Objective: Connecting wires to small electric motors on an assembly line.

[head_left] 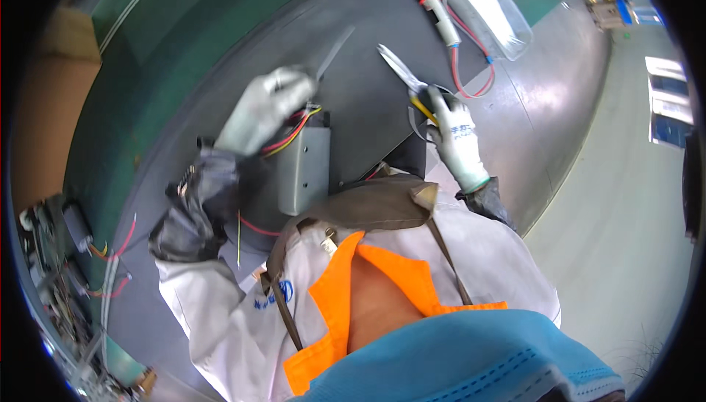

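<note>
My left hand (pixel 273 102), in a pale work glove and slightly blurred, has its fingers curled at the top of a grey metal box (pixel 303 170). A thin translucent cable tie (pixel 335 52) sticks out past those fingertips. Red, yellow and black wires (pixel 293 137) bend out of the box's top just below this hand; their ends there are hidden. Scissors (pixel 401 69) with yellow-and-black handles are gripped in my gloved right hand (pixel 454 131), blades aimed up and left, away from the box. A curved pale strip (pixel 414 124) hangs beside the right hand.
Beyond my right hand, a red-and-white handled tool (pixel 434 11) with a looped cord lies by a clear plastic tub (pixel 489 16) of white strips. Several dark parts with coloured wires (pixel 77 227) are at the left. A cardboard box (pixel 51 108) stands far left.
</note>
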